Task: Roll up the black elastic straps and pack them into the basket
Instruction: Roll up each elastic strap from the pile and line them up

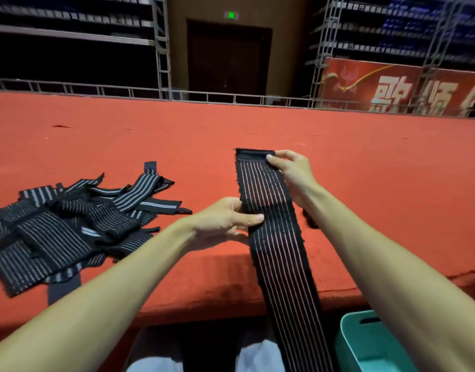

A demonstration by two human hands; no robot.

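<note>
One black striped strap (274, 237) lay over the red platform (231, 124) edge. The left hand (225, 218) pinched its side and the right hand (292, 173) pinched its far end. One heap of straps (70, 226), number untellable, lay left. One teal basket (365, 345) stood below right.

A big red carpet with a dark hall behind it.
The red carpet (365, 162) covers a wide, flat top and folds down over the near edge. A low metal rail (139, 90) runs along the far side. Behind it stands a dark brown door (228, 57) with a small green sign (231, 15) glowing above it. A tall metal tower (161, 47) stands left of the door, and a second tower (322, 49) stands to the right. Long dark rows (70, 22) fill the back, too blurry to make out. A red banner (392, 87) with big white letters hangs far right. Two pale trouser knees (260, 355) show at the bottom.
</note>
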